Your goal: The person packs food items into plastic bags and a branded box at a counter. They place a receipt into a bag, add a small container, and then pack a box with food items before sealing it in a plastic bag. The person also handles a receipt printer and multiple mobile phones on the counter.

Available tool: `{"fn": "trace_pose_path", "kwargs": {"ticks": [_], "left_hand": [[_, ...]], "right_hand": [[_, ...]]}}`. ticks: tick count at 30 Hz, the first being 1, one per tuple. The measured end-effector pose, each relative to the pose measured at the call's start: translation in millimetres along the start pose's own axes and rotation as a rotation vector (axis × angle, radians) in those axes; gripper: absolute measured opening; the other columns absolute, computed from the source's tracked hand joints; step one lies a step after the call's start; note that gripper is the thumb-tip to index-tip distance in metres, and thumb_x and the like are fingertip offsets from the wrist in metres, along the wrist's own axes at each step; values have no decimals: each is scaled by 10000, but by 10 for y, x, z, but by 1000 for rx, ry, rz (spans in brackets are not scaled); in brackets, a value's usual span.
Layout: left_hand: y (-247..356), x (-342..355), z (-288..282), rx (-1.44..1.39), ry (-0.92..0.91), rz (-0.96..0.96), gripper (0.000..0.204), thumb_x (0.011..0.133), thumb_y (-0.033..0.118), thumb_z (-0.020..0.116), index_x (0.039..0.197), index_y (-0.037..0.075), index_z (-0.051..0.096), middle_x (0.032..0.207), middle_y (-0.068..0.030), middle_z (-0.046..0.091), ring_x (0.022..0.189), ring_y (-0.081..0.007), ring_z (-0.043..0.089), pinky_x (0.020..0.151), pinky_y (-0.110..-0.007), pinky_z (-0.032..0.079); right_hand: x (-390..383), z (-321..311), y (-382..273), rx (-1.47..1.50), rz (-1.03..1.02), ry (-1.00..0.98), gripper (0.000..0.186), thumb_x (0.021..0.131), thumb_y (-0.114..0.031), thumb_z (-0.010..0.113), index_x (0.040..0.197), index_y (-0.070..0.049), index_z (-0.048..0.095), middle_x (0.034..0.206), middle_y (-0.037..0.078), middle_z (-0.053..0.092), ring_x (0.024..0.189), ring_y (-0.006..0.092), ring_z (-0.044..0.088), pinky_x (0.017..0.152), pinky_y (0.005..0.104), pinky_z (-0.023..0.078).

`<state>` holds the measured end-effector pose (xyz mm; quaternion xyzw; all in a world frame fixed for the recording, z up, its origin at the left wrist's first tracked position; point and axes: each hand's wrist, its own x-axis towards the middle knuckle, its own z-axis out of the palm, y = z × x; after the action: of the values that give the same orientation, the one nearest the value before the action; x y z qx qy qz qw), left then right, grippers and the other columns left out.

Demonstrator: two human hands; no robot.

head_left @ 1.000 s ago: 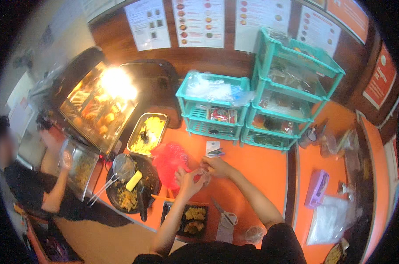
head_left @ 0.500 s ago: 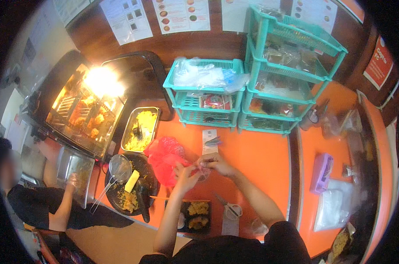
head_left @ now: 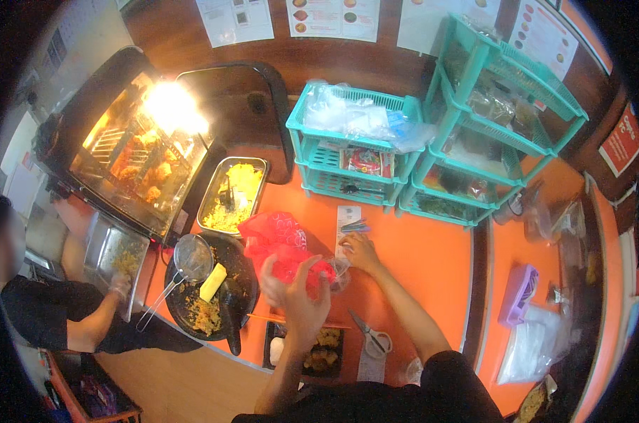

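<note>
My left hand (head_left: 298,296) grips a small clear plastic bag (head_left: 340,277) beside a crumpled red plastic bag (head_left: 267,233). My right hand (head_left: 356,247) is open, fingers bent, over a white paper slip (head_left: 348,213) bearing thin coloured strips (head_left: 355,227). Below my hands lie a black compartment tray of food (head_left: 318,359), partly behind my left arm, and white-handled scissors (head_left: 374,342). To the left, a dark mortar (head_left: 231,268) holds a strainer (head_left: 193,257), a yellow block and crumbly food.
A lit food warmer (head_left: 104,162), steel tray of yellow food (head_left: 245,183) and turquoise racks (head_left: 474,99) line the back. A person (head_left: 48,310) at left has a hand in a steel tray (head_left: 104,243). A purple container (head_left: 518,289) and clear bags (head_left: 527,338) lie right.
My right hand has left the clear bag and moved forward to the coloured strips on the paper slip. My left hand still holds the bag. The co-worker's hand has lowered into the steel tray.
</note>
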<state>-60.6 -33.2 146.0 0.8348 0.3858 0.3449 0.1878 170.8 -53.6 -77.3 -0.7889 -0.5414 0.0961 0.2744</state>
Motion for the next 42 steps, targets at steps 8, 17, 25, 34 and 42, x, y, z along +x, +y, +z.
{"fn": "trace_pose_path", "kwargs": {"ticks": [8, 17, 25, 34, 42], "left_hand": [[296, -136, -391, -280, 9, 41, 121, 817, 108, 692, 937, 101, 704, 1045, -151, 545, 1070, -298, 504, 928, -440, 388], [745, -878, 1127, -746, -728, 337, 145, 854, 57, 579, 997, 54, 601, 1007, -191, 574, 1000, -397, 562, 838, -473, 455], [123, -1257, 2968, -451, -658, -10, 378, 792, 125, 684, 1116, 10, 528, 1069, -222, 580, 955, -409, 593, 810, -507, 484], [259, -1458, 3722, -427, -368, -104, 511, 759, 205, 728, 1174, -9, 521, 1002, -217, 655, 847, -381, 644, 783, -488, 506], [375, -1171, 3249, -221, -931, -208, 372, 745, 128, 660, 1110, 56, 676, 1083, -180, 674, 974, -325, 649, 852, -439, 502]], "right_hand": [[-248, 26, 317, -11, 12, 56, 425, 808, -157, 642, 1225, -92, 587, 1237, 93, 523, 1138, 322, 524, 969, 451, 462], [-1482, -670, 795, -75, 38, -35, 417, 849, -175, 631, 1253, -95, 565, 1275, 95, 491, 1151, 324, 504, 1015, 430, 435], [-2134, -808, 1040, 179, 57, -37, 415, 861, -106, 618, 1272, -110, 558, 1229, 139, 537, 1174, 329, 524, 1034, 429, 426], [-1672, -1077, 1044, 129, 312, 216, 481, 817, -204, 691, 1243, -94, 495, 1123, 196, 565, 1083, 365, 567, 841, 483, 489], [-1371, -985, 1265, -412, 17, 88, 500, 804, -282, 709, 1198, -50, 508, 1114, 189, 558, 1087, 364, 536, 863, 494, 465]]}}
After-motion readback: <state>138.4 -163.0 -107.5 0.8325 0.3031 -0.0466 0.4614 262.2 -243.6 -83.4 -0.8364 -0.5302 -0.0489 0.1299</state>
